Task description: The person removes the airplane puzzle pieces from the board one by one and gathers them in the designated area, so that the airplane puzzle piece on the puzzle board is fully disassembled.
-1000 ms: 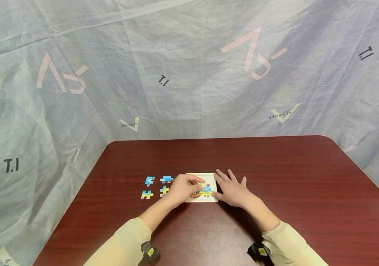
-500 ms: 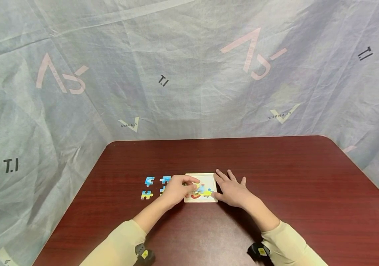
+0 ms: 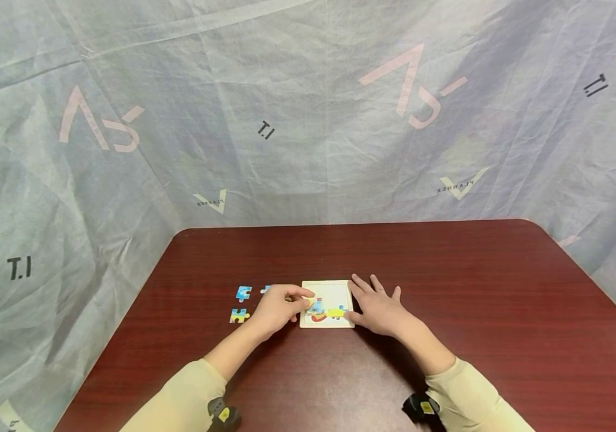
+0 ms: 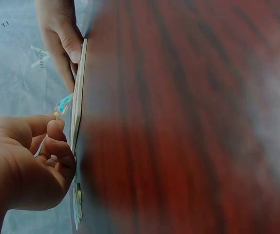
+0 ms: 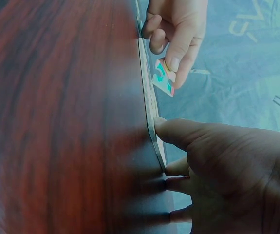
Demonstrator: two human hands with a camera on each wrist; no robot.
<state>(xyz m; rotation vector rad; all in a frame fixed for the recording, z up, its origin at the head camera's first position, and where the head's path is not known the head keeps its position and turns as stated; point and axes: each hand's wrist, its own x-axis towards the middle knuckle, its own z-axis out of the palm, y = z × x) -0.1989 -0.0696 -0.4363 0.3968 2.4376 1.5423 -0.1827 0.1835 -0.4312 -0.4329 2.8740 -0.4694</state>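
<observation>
My left hand (image 3: 275,311) pinches a jigsaw piece (image 5: 159,75) between thumb and forefinger. The piece is tilted and held just above the left part of a pale wooden puzzle tray (image 3: 334,290); light blue and red show on it in the wrist views. A yellow and blue patch of picture (image 3: 336,312) lies in the tray's lower part; whether it is a loose piece or print I cannot tell. My right hand (image 3: 380,311) rests at the tray's right edge, fingers spread. Its thumb touches the rim, as the right wrist view (image 5: 154,127) shows.
Left of the tray lie loose jigsaw pieces: a blue one (image 3: 243,293), a blue and yellow one (image 3: 239,315) and another blue one (image 3: 266,289) partly behind my left hand. The dark red table (image 3: 421,258) ends at a grey cloth backdrop (image 3: 308,150).
My left hand has moved leftward across the tray with the jigsaw piece, uncovering more of the tray and hiding more loose pieces. The right hand has stayed in place.
</observation>
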